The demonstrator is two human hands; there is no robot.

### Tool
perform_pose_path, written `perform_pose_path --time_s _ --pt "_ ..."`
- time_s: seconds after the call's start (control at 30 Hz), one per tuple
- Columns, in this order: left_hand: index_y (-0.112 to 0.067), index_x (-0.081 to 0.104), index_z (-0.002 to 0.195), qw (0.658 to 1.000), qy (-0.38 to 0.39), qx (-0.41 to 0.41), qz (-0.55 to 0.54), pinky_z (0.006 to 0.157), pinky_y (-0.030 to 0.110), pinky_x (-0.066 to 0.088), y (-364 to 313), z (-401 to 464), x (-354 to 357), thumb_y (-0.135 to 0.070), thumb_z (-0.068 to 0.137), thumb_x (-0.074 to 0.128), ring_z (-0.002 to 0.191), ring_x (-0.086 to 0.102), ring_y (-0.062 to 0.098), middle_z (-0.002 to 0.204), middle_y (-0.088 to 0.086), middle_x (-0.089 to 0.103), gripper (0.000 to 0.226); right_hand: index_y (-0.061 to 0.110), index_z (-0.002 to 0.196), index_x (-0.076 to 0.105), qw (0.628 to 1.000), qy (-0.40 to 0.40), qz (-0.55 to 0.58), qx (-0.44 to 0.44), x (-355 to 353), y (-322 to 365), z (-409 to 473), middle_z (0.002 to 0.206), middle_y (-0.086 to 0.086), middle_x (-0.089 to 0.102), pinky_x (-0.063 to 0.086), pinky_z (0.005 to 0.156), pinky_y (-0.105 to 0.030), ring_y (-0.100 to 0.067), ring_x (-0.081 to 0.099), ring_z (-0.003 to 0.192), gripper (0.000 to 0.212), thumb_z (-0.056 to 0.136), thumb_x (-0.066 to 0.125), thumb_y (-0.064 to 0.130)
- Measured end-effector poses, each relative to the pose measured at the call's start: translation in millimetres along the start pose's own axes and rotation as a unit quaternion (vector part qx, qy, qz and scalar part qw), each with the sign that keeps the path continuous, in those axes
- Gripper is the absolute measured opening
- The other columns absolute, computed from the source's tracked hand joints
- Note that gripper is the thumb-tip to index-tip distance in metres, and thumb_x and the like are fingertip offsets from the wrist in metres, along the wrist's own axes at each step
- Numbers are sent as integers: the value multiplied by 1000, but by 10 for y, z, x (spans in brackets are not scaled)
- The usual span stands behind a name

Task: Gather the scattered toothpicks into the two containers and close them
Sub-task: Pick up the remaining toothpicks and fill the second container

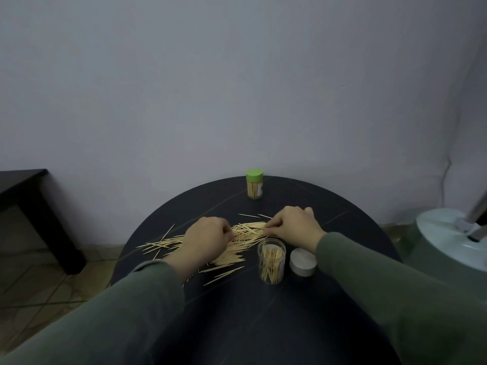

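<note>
- Head view: the left hand (pixel 208 237) rests on a pile of toothpicks (pixel 247 230) on the dark round table (pixel 237 325). Its fingers curl down onto the sticks.
- The right hand (pixel 292 223) is just across the pile. Its fingertips pinch some toothpicks.
- Just below the right hand stands an open clear jar (pixel 272 260), partly full of sticks.
- Its white lid (pixel 303 262) lies beside it, under the right wrist.
- Past both hands stands a jar with a green lid (pixel 254 183), closed.

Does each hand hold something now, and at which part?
Both the left hand and right hand pinch loose toothpicks from the pile; which part cannot be told.
</note>
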State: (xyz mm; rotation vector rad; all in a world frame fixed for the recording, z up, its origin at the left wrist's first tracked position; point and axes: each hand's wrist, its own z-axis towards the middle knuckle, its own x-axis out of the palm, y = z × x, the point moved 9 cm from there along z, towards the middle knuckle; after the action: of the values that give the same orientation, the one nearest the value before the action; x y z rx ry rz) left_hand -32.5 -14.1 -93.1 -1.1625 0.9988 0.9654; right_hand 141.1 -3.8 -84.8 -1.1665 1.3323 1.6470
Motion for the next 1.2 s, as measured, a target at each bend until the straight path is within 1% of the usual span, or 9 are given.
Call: perform_pose_path --time_s 0.13,0.2,0.33,0.43,0.53,0.63,0.87,1.03,1.2 --pt "-30 64 91 983 -38 -11 -181 78 29 52 -49 -22 -133 -34 94 60 85 60 7 90 -13 65 7 41 95 73 986 -15 163 15 -74 -44 10 104 16 70 27 108 -46 -10 54 113 15 83 68 49" --pt "-29 65 88 961 -57 -15 -272 71 25 48 -83 -49 -200 -31 93 62 82 61 8 86 -11 66 6 46 84 73 964 -29 266 0 -133 -24 -23 95 17 72 36 107 -49 -10 59 109 6 78 73 47" --pt "-25 66 88 922 -80 -21 -379 62 19 41 -136 -129 -265 -26 95 60 73 56 5 78 -9 63 9 23 98 73 895 -32 445 -19 -256 65 -210 90 9 73 49 76 -14 0 65 86 14 85 71 19" --pt "-23 68 91 881 -80 -19 -466 68 19 46 -192 -169 -257 -25 95 59 77 59 8 81 -3 66 10 18 101 72 865 -45 500 -23 -290 83 -340 93 9 71 46 65 -4 8 65 80 15 87 68 14" --pt "-23 69 93 849 -77 -2 -522 71 19 48 -310 -198 -267 -23 95 59 78 61 3 85 -2 68 10 20 96 71 843 -50 535 -20 -271 59 -427 89 11 71 46 66 -3 11 64 78 12 88 66 11" --pt "-24 68 92 823 -76 9 -563 59 11 42 -415 -231 -267 -21 95 59 66 57 -5 78 -8 66 10 21 94 71 829 -52 557 -21 -274 21 -497 90 9 73 48 71 -6 8 66 83 12 87 66 13" --pt "-17 68 96 801 -35 6 -598 52 5 39 -579 -256 -42 -17 94 59 58 54 -9 79 -6 65 10 19 93 72 818 -42 574 -10 -155 -107 -573 87 7 75 52 76 -13 0 68 85 12 85 66 12" --pt "-14 70 100 808 -12 15 -589 72 14 50 -588 -263 78 -17 93 60 86 66 4 93 0 73 12 15 97 72 822 -18 569 -17 -68 -80 -581 92 2 76 53 79 -16 -6 70 91 14 85 68 8" --pt "-13 69 98 815 -3 30 -578 76 16 51 -580 -258 123 -14 93 60 89 66 8 94 3 72 11 3 101 71 831 -10 556 -20 22 -62 -562 95 -7 74 53 76 -17 -8 71 86 19 82 71 3"
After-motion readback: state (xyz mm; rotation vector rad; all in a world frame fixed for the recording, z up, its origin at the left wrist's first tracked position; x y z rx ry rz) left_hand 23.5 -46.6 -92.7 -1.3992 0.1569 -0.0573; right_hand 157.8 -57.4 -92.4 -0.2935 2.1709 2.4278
